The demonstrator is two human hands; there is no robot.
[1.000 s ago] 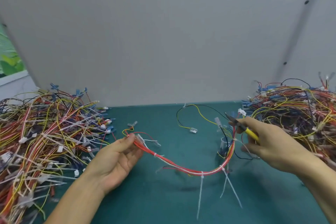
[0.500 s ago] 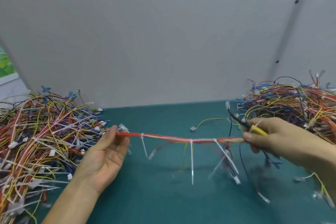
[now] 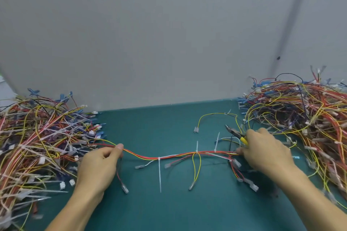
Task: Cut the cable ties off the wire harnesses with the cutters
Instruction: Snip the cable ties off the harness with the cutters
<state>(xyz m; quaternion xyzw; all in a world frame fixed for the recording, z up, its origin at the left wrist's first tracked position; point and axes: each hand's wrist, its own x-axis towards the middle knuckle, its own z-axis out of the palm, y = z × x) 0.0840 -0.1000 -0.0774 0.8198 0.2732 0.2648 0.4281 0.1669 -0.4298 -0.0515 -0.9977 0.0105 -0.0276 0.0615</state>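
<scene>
A red, yellow and white wire harness is stretched low over the green table between my hands. My left hand pinches its left end, the thumb on top of the wires. My right hand grips the yellow-handled cutters, whose dark jaws point up and left, and its fingertips also hold the harness's right end. Three white cable ties are on the harness: one tie hangs down, another tie and a third tie stick up.
A big pile of tied harnesses covers the table's left side, and another pile fills the right. A loose yellow wire lies behind the harness. The green table mat meets a grey wall at the back.
The harness, first sagging in a loop, was pulled taut and then lowered toward the table. Both hands moved apart and down, the right still holding the cutters.
</scene>
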